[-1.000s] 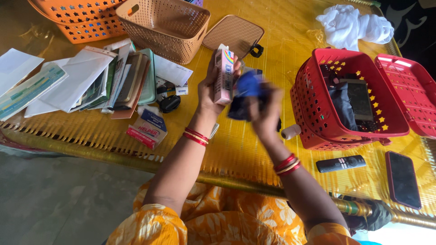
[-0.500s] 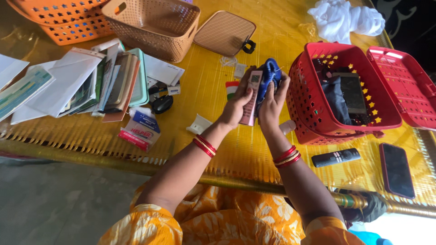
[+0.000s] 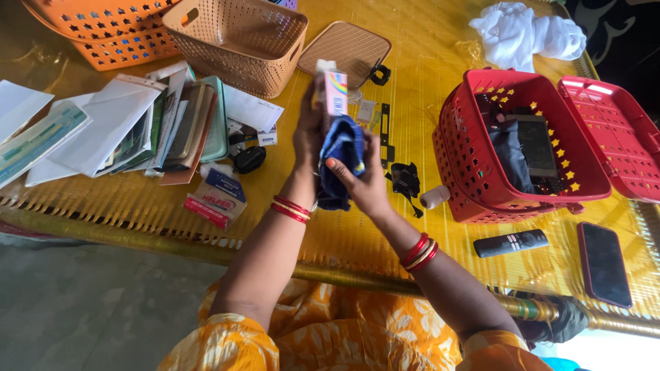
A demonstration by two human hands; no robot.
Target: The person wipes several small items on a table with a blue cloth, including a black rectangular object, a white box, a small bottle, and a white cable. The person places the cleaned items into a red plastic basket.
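Above the yellow woven table [image 3: 357, 227], the left hand [image 3: 307, 137] was closed round a slim pink carton [image 3: 333, 93] with a rainbow print, held upright. The right hand [image 3: 364, 185] gripped a soft, crumpled blue cloth [image 3: 342, 154] against the carton's lower end. A perforated red plastic basket [image 3: 474, 185] stood to the right, and a small red-and-blue packet [image 3: 218, 196] lay to the left.

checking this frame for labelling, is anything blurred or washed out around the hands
Head view: both hands sharp, the left hand on the small pink box, the right hand on the blue cloth; glare on the shiny yellow table; white cloth nearly overexposed; bottom right corner blown out.
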